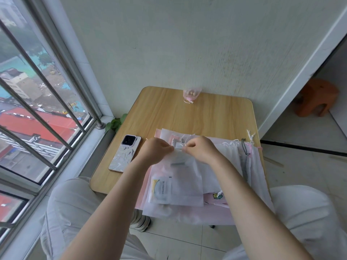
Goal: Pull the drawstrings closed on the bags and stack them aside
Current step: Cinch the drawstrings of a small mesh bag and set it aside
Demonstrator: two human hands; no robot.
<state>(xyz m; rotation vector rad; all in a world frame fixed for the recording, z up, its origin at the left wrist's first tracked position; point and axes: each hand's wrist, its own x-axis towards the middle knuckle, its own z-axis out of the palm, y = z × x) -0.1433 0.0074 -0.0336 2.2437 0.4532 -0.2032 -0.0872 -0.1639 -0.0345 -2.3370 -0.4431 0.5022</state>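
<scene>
A translucent white drawstring bag (180, 177) lies on top of a pile of white and pink bags (187, 212) at the near edge of the small wooden table (197, 117). A printed packet shows through the bag's fabric. My left hand (156, 152) pinches the left side of the bag's top hem. My right hand (201, 150) pinches the hem and a white drawstring at its right side. More bags with white and black strings (246, 147) lie spread to the right. A small pink bag (191, 94), drawn closed, stands at the table's far edge by the wall.
A phone (125, 153) lies face down on the table left of my hands. A barred window runs along the left, with a green plant (115, 123) at the sill. An orange stool (315, 97) stands on the floor at the right. My knees flank the table.
</scene>
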